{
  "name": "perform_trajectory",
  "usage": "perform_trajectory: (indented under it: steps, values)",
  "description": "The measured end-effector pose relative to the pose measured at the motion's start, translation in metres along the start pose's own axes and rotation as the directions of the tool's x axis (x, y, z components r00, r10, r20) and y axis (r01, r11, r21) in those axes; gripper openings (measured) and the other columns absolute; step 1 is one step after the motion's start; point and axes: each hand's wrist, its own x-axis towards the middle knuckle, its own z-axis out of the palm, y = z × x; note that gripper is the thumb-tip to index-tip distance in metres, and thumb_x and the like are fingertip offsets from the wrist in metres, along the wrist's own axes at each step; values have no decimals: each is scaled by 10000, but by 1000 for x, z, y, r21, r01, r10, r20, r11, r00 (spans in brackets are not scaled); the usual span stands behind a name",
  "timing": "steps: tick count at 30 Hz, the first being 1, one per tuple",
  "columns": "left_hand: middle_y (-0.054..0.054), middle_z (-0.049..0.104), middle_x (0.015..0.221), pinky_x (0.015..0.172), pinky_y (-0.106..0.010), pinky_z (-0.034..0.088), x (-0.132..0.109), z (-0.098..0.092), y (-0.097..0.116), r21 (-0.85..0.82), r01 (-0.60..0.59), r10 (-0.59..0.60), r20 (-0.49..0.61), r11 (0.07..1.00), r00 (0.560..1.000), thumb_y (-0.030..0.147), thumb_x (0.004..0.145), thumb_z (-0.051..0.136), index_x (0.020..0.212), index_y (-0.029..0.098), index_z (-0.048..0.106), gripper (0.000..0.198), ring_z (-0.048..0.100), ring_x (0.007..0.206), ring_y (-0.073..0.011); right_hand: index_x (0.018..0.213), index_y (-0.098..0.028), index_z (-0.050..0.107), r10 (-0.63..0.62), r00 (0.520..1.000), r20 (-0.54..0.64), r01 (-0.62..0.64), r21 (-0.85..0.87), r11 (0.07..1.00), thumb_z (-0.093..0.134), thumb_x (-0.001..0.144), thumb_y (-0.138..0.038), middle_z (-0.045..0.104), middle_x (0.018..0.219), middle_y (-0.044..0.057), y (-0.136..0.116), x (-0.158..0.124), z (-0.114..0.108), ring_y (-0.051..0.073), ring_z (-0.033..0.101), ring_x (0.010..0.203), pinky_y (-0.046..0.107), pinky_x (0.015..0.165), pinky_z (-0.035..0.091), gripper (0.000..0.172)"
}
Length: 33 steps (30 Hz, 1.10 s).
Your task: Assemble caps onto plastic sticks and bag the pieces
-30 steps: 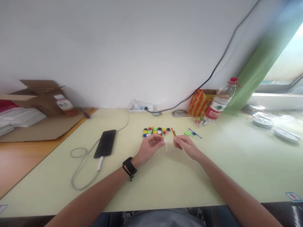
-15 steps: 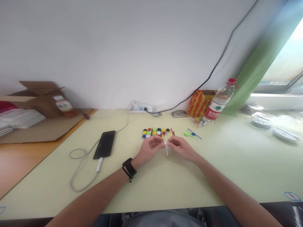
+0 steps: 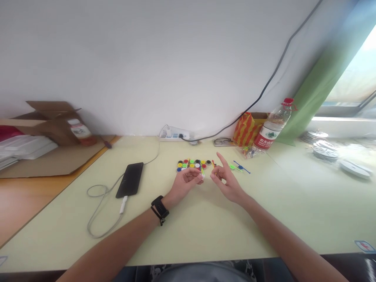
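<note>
My left hand (image 3: 184, 182) is curled in a pinch on a small white piece (image 3: 202, 177) just above the pale yellow table (image 3: 205, 227). A black watch sits on that wrist. My right hand (image 3: 225, 178) is beside it, a finger's width to the right, with fingers spread and the index finger raised; I see nothing in it. Just beyond both hands lies a cluster of small coloured discs (image 3: 192, 163) with a few coloured sticks (image 3: 214, 163). A blue stick carrying a green and a blue disc (image 3: 238, 167) lies right of my right hand.
A black phone (image 3: 131, 179) on a grey cable (image 3: 100, 213) lies to the left. Along the wall stand a power strip (image 3: 174, 135), glasses (image 3: 223, 141), an orange-yellow bag (image 3: 247, 128) and a water bottle (image 3: 272, 126). An open cardboard box (image 3: 48, 119) sits far left, stacked white discs (image 3: 326, 150) far right.
My hands came together on a thin white stick, then my right hand let go and spread its fingers with the index raised. The long stick no longer shows below my left hand.
</note>
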Motion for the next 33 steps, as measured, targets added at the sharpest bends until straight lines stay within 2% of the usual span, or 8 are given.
perform_trajectory:
  steps: [2, 4, 6, 8, 15, 18, 23, 33]
  values:
    - [-58, 744, 919, 873, -406, 626, 0, -1, 0, 0, 22, -22, -11, 1000, 1000, 393, 761, 877, 980, 159, 729, 353, 733, 825, -194, 1410, -281, 481, 9, 1000, 2, -9, 20, 1000, 539, 1001, -460, 549, 883, 0, -5, 0, -3, 137, 459, 642, 273, 585, 415, 451]
    - [-60, 751, 915, 880, -408, 623, 1, -2, 0, -1, 41, -41, -31, 999, 999, 393, 749, 885, 971, 157, 733, 358, 735, 815, -192, 946, -224, 654, 36, 990, 134, -42, 43, 998, 506, 1009, -476, 509, 788, 3, -11, 1, -8, 136, 426, 618, 282, 571, 389, 299]
    - [-57, 754, 891, 884, -410, 621, 1, -2, -1, 0, 54, -54, -57, 999, 997, 394, 740, 892, 965, 156, 735, 363, 734, 798, -188, 592, -196, 502, 61, 940, 335, -82, 48, 996, 489, 1009, -495, 447, 700, 3, -15, 1, -12, 127, 376, 571, 294, 540, 348, 513]
    - [-54, 753, 875, 885, -407, 621, 2, -3, -1, 2, 61, -61, -70, 998, 996, 395, 741, 890, 967, 156, 735, 364, 731, 786, -183, 522, -192, 414, 61, 899, 433, -80, 24, 997, 499, 1005, -500, 429, 671, 1, -16, 2, -14, 122, 371, 559, 297, 543, 343, 578]
    - [-54, 734, 938, 871, -370, 618, 1, -4, -3, 9, 57, -57, 25, 998, 998, 374, 792, 858, 991, 157, 729, 322, 731, 825, -178, 897, -219, 550, 55, 989, 137, -54, -15, 998, 603, 965, -502, 560, 826, 0, -4, 5, -3, 132, 482, 670, 272, 617, 432, 295]
    - [-62, 735, 942, 868, -379, 614, -1, -3, -1, 22, 66, -68, 87, 998, 994, 383, 806, 846, 997, 155, 723, 322, 735, 826, -190, 1033, -230, 560, 57, 991, 123, -57, -4, 998, 610, 959, -509, 598, 921, 18, -4, 5, -2, 130, 515, 687, 278, 641, 473, 293]
    - [-72, 740, 968, 867, -369, 608, -2, -1, 0, 31, 54, -57, 122, 998, 991, 389, 830, 824, 1009, 158, 720, 310, 737, 853, -195, 1038, -229, 592, 73, 984, 165, -70, -22, 997, 603, 968, -486, 620, 854, 16, -7, 4, 0, 150, 570, 731, 279, 658, 495, 267]
    - [-68, 757, 908, 850, -371, 617, 1, -4, -4, 0, 104, -104, 23, 995, 994, 395, 791, 856, 994, 157, 732, 336, 737, 801, -187, 1374, -263, 502, -35, 999, 8, 35, -117, 993, 556, 996, -421, 589, 860, 15, 4, 1, -5, 153, 555, 671, 289, 598, 473, 413]
